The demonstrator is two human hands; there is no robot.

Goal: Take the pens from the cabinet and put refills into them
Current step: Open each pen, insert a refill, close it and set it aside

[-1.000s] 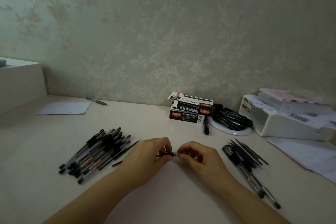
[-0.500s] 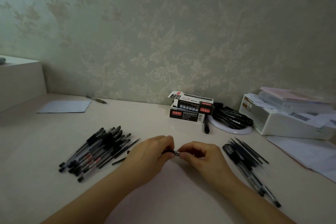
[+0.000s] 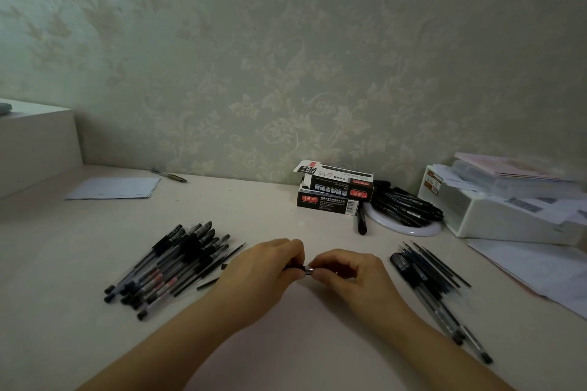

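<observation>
In the head view, a single pen (image 3: 298, 268) was held just above the desk (image 3: 273, 206) near the middle of its front edge, and both hands were closed upon it: the left hand (image 3: 265, 270) was curled round the dark barrel, while the tip end, where a small metal collar showed, was pinched by the thumb and forefinger of the right hand (image 3: 344, 273). The grip was judged to suit a screwing motion, the barrel being steadied by one hand so that the tip piece could be turned home over a refill by the other; whether a refill was already inside could not be told. A heap of pens (image 3: 168, 267) lay towards the left side of the desk, and a second bundle (image 3: 428, 276), in which thin refills seemed to be mixed with barrels, lay towards the right side, each within easy reach of the nearer hand, presumably so that finished and unfinished pieces were kept apart. Against the back edge, by the wall, two stacked black boxes (image 3: 333, 194) were seen, the upper one with its flap open, and beside them more dark pens (image 3: 406, 208) were piled on a white round dish (image 3: 427, 229).
</observation>
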